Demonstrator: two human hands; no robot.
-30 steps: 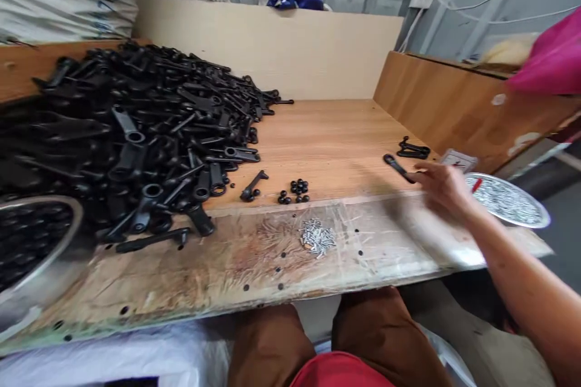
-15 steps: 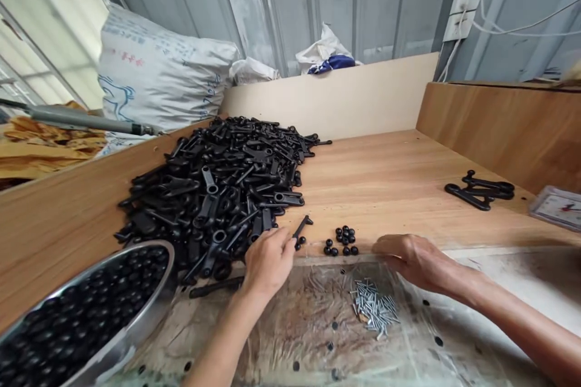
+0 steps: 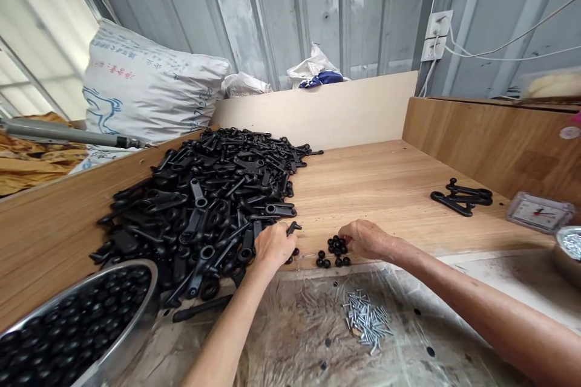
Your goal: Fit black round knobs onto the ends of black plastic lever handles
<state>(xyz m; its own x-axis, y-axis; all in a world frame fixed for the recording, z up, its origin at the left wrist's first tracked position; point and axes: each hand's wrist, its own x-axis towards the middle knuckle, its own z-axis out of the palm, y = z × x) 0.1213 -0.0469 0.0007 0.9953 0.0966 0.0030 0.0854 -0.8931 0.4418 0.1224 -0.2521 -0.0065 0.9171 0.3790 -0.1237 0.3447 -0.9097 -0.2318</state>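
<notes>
The left hand [image 3: 273,246] is at the near edge of the large heap of black levers [image 3: 213,199], its grip closed round one black lever [image 3: 293,228] whose end sticks out past the fingers toward the middle of the worktop [image 3: 385,187]. The lever is held just clear of the heap, apparently so that its free end stays open to the other hand.

The right hand [image 3: 367,238] rests its fingertips on the small cluster of black balls [image 3: 334,252] lying on the bare wood, close to the left hand. The fingers are curled down over the cluster; whether they have pinched a ball I cannot tell.

Stock is laid out within short reach, seemingly by kind:
- a steel bowl of black balls [image 3: 77,326] at the near left, against the heap;
- a loose pile of small metal pins [image 3: 367,319] on the clear sheet [image 3: 281,326] covering the near strip of worktop, just in front of both hands;
- a few joined black pieces [image 3: 460,198] set apart at the far right, near a small clock [image 3: 539,214];
- the rim of another metal dish [image 3: 567,251] at the right edge.

Sacks [image 3: 145,94] sit behind the left side board.
</notes>
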